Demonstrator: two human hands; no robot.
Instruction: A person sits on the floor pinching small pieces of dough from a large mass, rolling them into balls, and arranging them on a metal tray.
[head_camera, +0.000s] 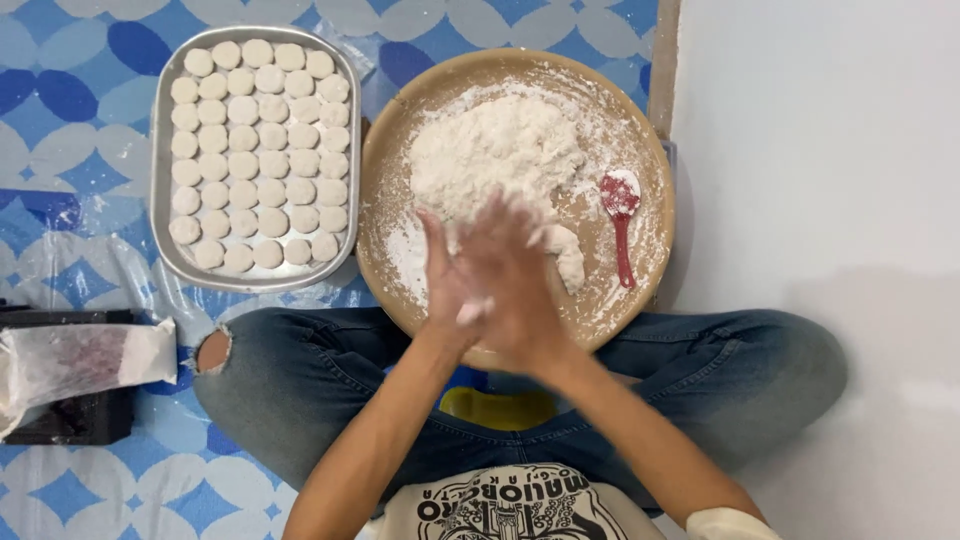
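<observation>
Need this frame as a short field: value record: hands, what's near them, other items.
left hand: pressed palm to palm against the right, floured, blurred
right hand: over the left, above the near edge of the board
held item: a bit of white shows between the palms; cannot tell what
round wooden board: floured, on the person's lap
dough heap: white, at board centre
red spoon: on the board, right side, floured bowl
metal tray: left of the board, rows of white dough discs
</observation>
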